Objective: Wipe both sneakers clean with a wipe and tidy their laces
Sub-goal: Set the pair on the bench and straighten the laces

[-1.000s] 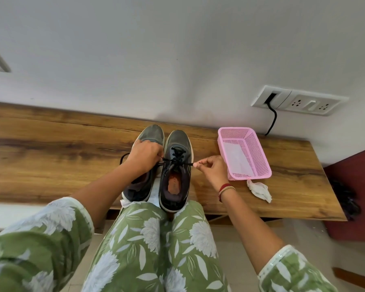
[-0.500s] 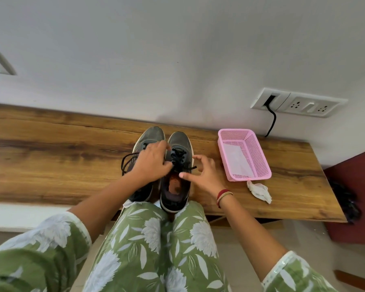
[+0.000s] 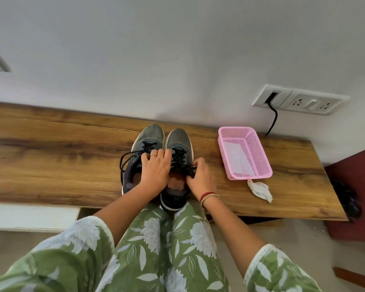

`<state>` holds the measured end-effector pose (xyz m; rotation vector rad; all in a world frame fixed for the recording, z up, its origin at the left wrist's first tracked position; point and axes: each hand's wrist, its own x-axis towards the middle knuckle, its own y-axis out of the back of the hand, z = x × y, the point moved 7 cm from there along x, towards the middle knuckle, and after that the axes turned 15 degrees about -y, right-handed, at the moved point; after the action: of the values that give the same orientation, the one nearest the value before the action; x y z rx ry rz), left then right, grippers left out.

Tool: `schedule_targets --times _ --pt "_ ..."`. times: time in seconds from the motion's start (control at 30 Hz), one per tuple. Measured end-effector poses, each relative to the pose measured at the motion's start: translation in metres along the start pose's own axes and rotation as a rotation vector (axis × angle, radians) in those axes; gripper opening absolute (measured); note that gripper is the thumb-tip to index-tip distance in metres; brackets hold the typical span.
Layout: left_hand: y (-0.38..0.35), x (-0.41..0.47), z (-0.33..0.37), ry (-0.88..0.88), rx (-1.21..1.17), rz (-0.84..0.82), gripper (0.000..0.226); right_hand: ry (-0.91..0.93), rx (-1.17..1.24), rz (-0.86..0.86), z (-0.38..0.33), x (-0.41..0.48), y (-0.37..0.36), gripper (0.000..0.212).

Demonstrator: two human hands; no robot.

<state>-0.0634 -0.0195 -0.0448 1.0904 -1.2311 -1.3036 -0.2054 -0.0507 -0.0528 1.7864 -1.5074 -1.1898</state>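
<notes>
right sneaker (image 3: 178, 138) and left sneaker (image 3: 151, 133) stand side by side on the bench (image 3: 51, 157), toes to the wall, heels at the near edge. black laces (image 3: 180, 155) bunched over the right sneaker's tongue. right hand (image 3: 200, 178) at that sneaker's outer side, thumb and fingers pinching a lace. left hand (image 3: 155, 172) lies across the left sneaker's mouth, fingers bent down onto the right sneaker's laces; fingertips hidden, cannot tell if they grip one. left sneaker's laces loose, looping out over its outer side. bangles (image 3: 208, 196) on the right wrist. pink basket (image 3: 259, 157) to the right, apart from the sneakers, white sheet inside. crumpled wipe (image 3: 259, 189) on the bench just in front of the basket. socket (image 3: 299, 101) on the wall, black cable (image 3: 274, 121) hanging from it.
</notes>
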Motion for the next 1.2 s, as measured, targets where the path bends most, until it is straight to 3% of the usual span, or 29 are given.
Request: schedule_targets --times 0.23,0.37,0.53,0.6,0.83,1.2 --pt "-0.002 0.006 -0.007 0.043 -0.005 -0.040 0.049 -0.028 -0.011 -0.001 0.009 0.012 0.008 0.033" --pt "-0.003 0.006 0.006 0.010 -0.029 0.000 0.039 -0.011 -0.063 0.042 0.007 0.012 0.009 0.032" --pt "0.000 0.008 0.011 -0.043 -0.139 0.020 0.050 -0.009 -0.108 0.066 0.009 0.014 0.013 0.034" --pt "0.000 0.008 0.013 -0.048 -0.280 0.001 0.047 0.007 -0.155 0.061 0.007 0.011 0.010 0.038" --pt "0.005 0.018 0.026 -0.071 -0.291 -0.020 0.027 0.010 -0.134 0.125 0.013 0.006 0.010 0.027" --pt "-0.001 0.045 0.063 -0.071 -0.426 -0.039 0.032 -0.112 -0.083 0.217 0.050 0.019 0.040 0.023"
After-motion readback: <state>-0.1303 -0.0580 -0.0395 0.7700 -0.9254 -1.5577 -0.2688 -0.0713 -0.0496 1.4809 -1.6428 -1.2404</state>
